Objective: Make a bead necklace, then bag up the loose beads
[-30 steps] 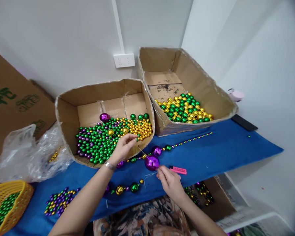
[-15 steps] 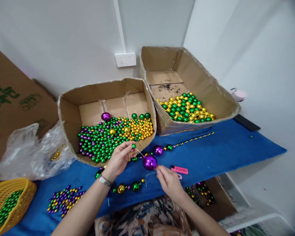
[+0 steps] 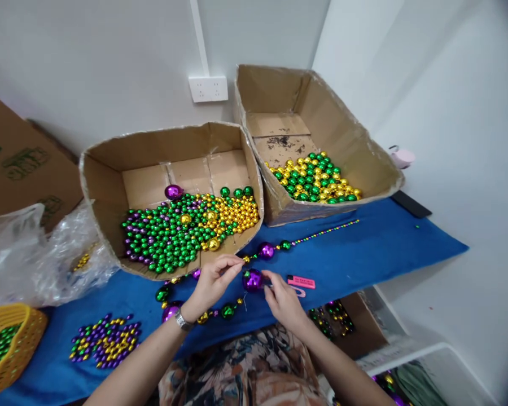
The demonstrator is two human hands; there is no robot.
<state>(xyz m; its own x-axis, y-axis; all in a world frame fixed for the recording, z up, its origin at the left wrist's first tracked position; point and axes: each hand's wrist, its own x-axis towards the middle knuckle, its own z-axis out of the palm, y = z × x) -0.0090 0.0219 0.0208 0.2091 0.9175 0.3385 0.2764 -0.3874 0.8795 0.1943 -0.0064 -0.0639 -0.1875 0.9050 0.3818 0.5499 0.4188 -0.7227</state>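
Observation:
My right hand (image 3: 284,299) grips a large shiny purple ball (image 3: 254,281) at its right side, above the blue cloth. Against the upper left of that ball sits a small green bead (image 3: 246,274). My left hand (image 3: 214,283) is closed in a pinch just above and left of the bead; the thin thread at its fingertips is hardly visible. Behind and below the hands lies a strung bead garland in purple, green and gold, with a large purple ball (image 3: 266,250) and a green ball (image 3: 228,311) on it. A loose thread end shows near the lower strand's gold bead (image 3: 239,301).
A cardboard box (image 3: 88,186) of green, purple and gold beads stands ahead, beside another box (image 3: 364,135) with green and gold balls. Loose beads (image 3: 105,341) and a yellow basket (image 3: 34,332) lie left. A pink cutter (image 3: 301,281) is by my right hand.
The green bead, earlier at my left fingertips, now rests against the purple ball. My hands have come closer together. The whole view has shifted slightly.

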